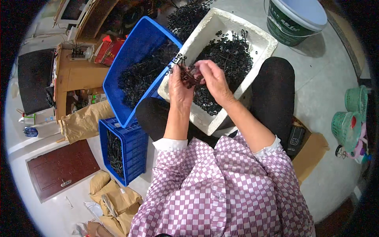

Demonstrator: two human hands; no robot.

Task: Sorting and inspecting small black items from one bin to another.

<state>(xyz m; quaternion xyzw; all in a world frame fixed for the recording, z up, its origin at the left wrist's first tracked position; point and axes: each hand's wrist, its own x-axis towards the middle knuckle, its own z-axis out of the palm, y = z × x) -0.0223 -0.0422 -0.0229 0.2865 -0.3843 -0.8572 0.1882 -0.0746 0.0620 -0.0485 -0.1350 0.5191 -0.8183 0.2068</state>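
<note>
**Left hand [181, 91] and right hand [216, 82] meet over the foam box [269, 42]**

We see the left hand turned palm up, its fingers partly curled around a bunch [189, 80] of small dark parts, some poking past the fingertips. The right hand comes in from the other side, thumb and fingers bent close together at the bunch; we cannot tell whether it grips a piece. The bunch is above the left side of the white box, and we find many loose parts [227, 59] inside, heaped along the bottom.

The box sits tilted between two black-trousered legs [275, 87]. Against its left side we see a blue bin [115, 77], also tilted and part filled with dark pieces, and below that a blue crate [136, 152] holding more. Beyond the box, a dark pile [185, 21] spreads out.

Around these we see a pale, glossy floor [316, 85] with faint tile joints. A green bucket [287, 31] stands at the upper right, green baskets [342, 130] at the far right. On the left are a carton [85, 75], a red box [106, 50], paper sacks [89, 121] and a brown door [63, 166].
</note>
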